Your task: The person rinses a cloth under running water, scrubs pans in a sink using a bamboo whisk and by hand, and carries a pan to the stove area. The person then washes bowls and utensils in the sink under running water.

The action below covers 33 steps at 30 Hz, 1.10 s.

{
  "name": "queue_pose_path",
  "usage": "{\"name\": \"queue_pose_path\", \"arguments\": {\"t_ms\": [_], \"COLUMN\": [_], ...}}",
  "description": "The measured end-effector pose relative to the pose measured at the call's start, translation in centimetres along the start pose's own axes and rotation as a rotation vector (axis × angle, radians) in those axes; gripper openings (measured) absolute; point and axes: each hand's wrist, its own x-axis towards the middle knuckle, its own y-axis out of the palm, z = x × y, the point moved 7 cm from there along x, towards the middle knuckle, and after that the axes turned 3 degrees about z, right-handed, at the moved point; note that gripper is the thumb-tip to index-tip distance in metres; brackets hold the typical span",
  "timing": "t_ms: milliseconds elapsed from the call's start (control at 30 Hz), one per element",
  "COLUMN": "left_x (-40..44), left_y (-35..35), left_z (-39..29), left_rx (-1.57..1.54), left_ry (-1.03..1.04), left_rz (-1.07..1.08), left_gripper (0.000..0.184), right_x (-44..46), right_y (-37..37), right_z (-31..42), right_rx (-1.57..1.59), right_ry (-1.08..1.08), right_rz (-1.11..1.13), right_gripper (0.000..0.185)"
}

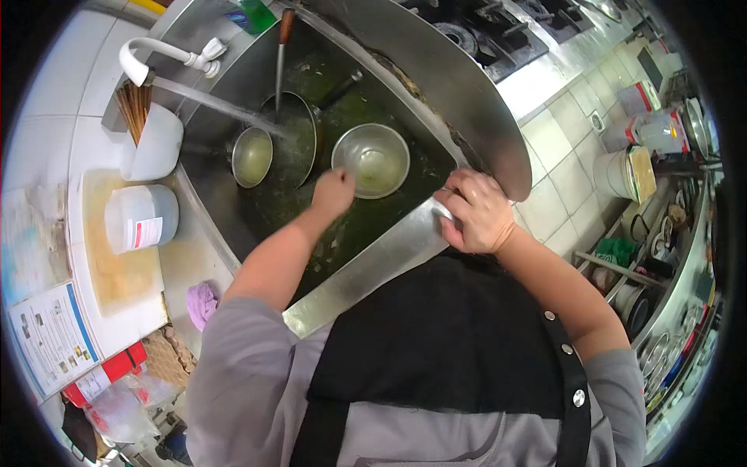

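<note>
My left hand (334, 193) is closed at the near-left rim of a round metal bowl (384, 148), its fingers slightly blurred over the rim. Cloudy liquid lies in the bowl, which sits in the greenish water of a deep metal sink (342, 268). My right hand (476, 212) is wrapped round the sink's front edge near its right corner. Left of the bowl are a pan (299, 136) and a smaller round vessel (253, 157). A wooden-handled utensil (282, 54) leans upright at the pan.
Water runs from a white faucet (159, 48) towards the pan. On the left stand a white holder (156, 144) with sticks, a plastic tub (140, 218) and a purple cloth (202, 305). A stove (498, 35) is beyond the sink; shelves and buckets (618, 173) line the right.
</note>
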Motion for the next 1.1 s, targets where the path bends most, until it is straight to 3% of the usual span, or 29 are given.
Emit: {"name": "queue_pose_path", "arguments": {"t_ms": [167, 267, 367, 400, 500, 600, 1100], "left_x": [-0.6, 1.5, 5.2, 6.7, 11.2, 9.3, 12.1], "left_y": [3.5, 3.5, 6.3, 7.5, 12.8, 7.3, 10.4], "left_z": [8.6, 6.7, 8.6, 9.5, 19.1, 11.4, 13.0], "left_rx": [0.093, 0.389, 0.465, 0.516, 0.214, 0.395, 0.675], "left_ry": [-0.154, -0.129, -0.228, -0.145, -0.321, -0.291, -0.095], "left_rz": [-0.069, -0.140, 0.228, 0.364, 0.193, 0.311, 0.332], "left_gripper": [0.040, 0.037, 0.041, 0.048, 0.040, 0.040, 0.037], "right_x": [0.2, 0.4, 0.4, 0.5, 0.7, 0.5, 0.1], "right_y": [0.3, 0.3, 0.6, 0.6, 0.8, 1.0, 0.8], "right_z": [0.0, 0.2, 0.0, 0.0, 0.0, -0.2, -0.2], "right_rx": [-0.013, -0.027, -0.035, -0.027, -0.026, -0.032, 0.016], "right_ry": [0.004, -0.001, 0.007, 0.008, 0.015, 0.019, 0.030], "right_rz": [0.036, 0.054, 0.072, 0.076, 0.089, 0.095, 0.121], "right_gripper": [0.038, 0.040, 0.041, 0.041, 0.041, 0.043, 0.045]}}
